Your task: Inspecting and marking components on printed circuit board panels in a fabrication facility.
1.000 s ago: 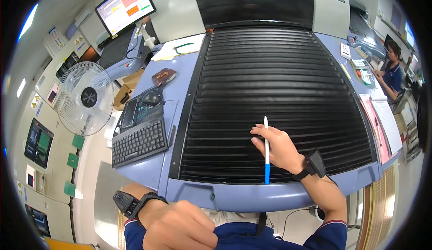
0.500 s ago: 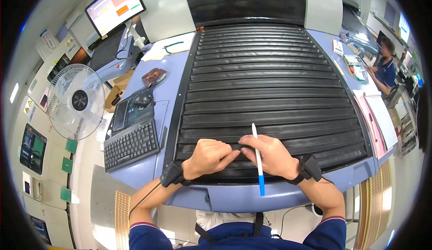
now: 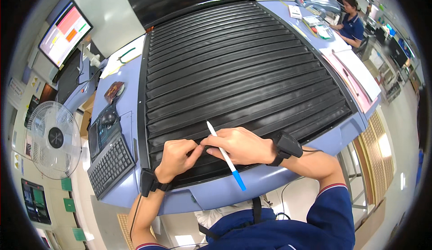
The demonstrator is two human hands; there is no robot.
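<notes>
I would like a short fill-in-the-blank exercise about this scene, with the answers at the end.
1. The right hand holds a white pen with a ____ end.
2. From the person's view, the keyboard lies to the ____ of the ribbed cover.
3. The wrist bands are ____ in colour.

Missing words: blue; left; black.
</notes>
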